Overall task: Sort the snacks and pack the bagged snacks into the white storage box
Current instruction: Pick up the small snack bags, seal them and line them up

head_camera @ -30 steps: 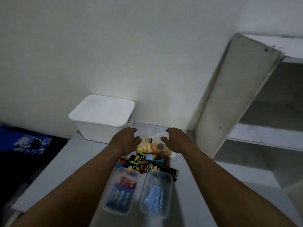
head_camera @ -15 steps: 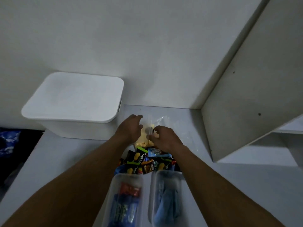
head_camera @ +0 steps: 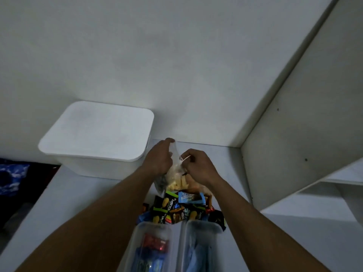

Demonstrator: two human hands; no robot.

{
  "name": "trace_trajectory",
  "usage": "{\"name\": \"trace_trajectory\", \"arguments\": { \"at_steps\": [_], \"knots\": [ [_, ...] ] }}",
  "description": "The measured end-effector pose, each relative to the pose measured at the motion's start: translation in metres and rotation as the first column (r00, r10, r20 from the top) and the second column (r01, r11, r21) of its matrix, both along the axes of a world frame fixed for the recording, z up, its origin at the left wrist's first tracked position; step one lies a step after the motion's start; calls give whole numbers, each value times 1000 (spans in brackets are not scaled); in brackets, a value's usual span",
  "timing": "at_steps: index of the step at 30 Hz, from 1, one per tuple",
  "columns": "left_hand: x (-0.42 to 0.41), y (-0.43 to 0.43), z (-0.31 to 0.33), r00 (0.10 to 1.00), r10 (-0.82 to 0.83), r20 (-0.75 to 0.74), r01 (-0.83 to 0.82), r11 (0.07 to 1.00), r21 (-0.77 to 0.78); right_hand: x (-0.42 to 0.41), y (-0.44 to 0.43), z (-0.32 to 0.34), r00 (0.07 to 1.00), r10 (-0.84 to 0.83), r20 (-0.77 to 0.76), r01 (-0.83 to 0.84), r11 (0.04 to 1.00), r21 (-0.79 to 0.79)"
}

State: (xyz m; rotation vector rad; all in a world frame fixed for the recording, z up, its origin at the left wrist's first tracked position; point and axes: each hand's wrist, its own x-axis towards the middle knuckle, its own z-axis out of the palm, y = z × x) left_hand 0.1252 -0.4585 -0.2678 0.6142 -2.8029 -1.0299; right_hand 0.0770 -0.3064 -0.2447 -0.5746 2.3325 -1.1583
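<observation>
White wall and a pale tabletop (head_camera: 82, 195) fill our head view, where the white storage box (head_camera: 98, 134) stands lidded at the back left, just beside our left hand (head_camera: 160, 158). We judge that the thin clear snack bag (head_camera: 176, 176), raised over the pile of small packets (head_camera: 182, 208), could tear or slip while the lid blocks packing. Both our left hand and right hand (head_camera: 197, 165) are curled, pinching the bag's top between fingertips.

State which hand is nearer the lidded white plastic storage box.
Left. The left hand grips the clear snack bag right beside the lidded white plastic storage box; the right hand pinches the bag's far side.
</observation>
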Motion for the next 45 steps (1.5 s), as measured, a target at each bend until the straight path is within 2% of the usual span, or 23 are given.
{"name": "trace_trajectory", "arguments": {
  "at_steps": [5,10,13,16,19,24,28,33,39,42,45],
  "knots": [
    [13,-5,44,983,143,-111,-125,980,157,-2,12,41,999,-38,13,39,996,-75],
    [25,4,91,963,179,-201,-128,962,242,-5,36,90,998,-30,-61,24,994,-103],
    [30,13,122,952,168,-257,-96,958,270,-6,45,122,984,12,-176,-33,993,-112],
    [35,21,155,944,92,-317,13,949,316,-9,53,153,964,3,-265,-36,992,-121],
    [37,28,185,924,41,-381,89,945,316,-11,59,179,956,-4,-294,-37,991,-132],
    [40,31,225,885,66,-460,103,938,332,-8,62,217,943,9,-331,-77,978,-192],
    [41,31,245,893,22,-450,176,902,395,-7,59,238,921,21,-388,-102,977,-189],
    [46,28,259,878,-62,-474,231,923,308,-11,54,249,916,26,-401,-121,969,-213],
    [44,22,254,863,15,-505,133,958,256,0,46,243,920,59,-388,-158,961,-227],
    [40,25,259,863,-14,-505,175,946,274,-7,47,251,912,59,-405,-148,970,-191],
    [26,19,283,856,-111,-506,255,940,226,-14,50,276,898,-34,-440,-95,959,-268]
  ]
}}
